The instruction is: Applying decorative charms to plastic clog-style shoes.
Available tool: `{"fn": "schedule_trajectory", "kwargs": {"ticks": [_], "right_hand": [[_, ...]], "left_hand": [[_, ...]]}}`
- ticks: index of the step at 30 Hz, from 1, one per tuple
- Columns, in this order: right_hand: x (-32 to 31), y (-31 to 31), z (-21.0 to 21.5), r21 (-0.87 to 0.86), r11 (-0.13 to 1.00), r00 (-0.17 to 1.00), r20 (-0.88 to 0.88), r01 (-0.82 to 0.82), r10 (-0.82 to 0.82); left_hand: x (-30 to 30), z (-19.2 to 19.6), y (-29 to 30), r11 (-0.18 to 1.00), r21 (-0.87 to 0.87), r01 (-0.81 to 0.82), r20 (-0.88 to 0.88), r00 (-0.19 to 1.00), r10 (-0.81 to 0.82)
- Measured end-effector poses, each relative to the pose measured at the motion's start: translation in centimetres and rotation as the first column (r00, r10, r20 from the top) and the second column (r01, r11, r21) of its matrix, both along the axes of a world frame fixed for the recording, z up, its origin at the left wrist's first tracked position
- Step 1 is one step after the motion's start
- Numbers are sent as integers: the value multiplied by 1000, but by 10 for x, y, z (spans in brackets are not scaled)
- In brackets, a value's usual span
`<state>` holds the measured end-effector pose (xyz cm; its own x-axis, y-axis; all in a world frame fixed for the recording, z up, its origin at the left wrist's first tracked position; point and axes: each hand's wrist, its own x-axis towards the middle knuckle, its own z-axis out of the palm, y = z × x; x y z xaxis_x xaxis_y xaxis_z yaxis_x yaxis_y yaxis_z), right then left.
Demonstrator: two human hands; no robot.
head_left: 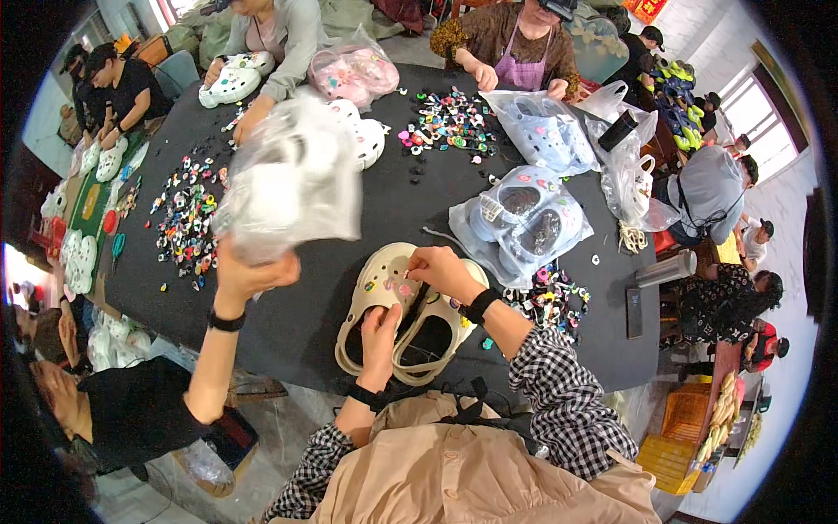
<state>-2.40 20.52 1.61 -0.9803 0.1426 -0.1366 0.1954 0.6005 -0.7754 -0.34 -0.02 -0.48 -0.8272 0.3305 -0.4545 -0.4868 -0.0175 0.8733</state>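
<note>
A pair of beige clogs lies in front of me on the dark table, toes pointing away. Several small coloured charms sit on the left clog's upper. My left hand reaches into that clog's opening, fingers closed on it from within. Over the same clog's upper, my right hand makes a pinch; what lies between its fingertips is too small to make out. Partly behind my right hand and wrist is the right clog, also with charms on it.
At left, a co-worker's hand lifts a blurred plastic bag of white clogs. Loose charm piles lie at left, far middle and right. Bagged pale-blue clogs stand beyond my right hand, with a metal tumbler further right.
</note>
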Motion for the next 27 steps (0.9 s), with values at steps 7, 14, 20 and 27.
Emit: {"fn": "schedule_trajectory", "kwargs": {"ticks": [7,14,20,27], "right_hand": [[-4,2,-4,-17,992,992,0,-123,123],[-21,13,3,189,975,992,78,-114,101],[-25,27,-12,321,930,981,122,-180,148],[-28,36,-5,-53,968,888,388,-245,246]], "left_hand": [[-1,12,-1,1000,15,12,42,999,-13],[2,5,2,998,51,-34,56,998,31],[3,8,3,989,106,-99,91,992,89],[2,7,-4,992,109,-59,127,991,45]]}}
